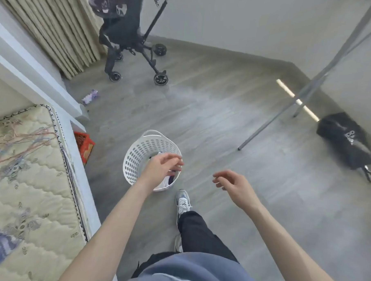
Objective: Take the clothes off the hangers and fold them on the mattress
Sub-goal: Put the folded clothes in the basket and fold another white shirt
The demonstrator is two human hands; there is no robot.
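Roughly counted, hands: two, both held nothing
left hand (163,167): hung over the basket's rim, fingers (176,161) loosely curled
right hand (231,185): hung over the floor (202,120), fingers loosely curled
basket (137,157): one, white, stood near the mattress
clothes (165,183): white and dark pieces lay in the basket, number unclear
mattress (30,176): one, at left
stroller (125,31): one

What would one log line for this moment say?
left hand: open, over white basket | right hand: open, empty | basket holds clothes | mattress at left
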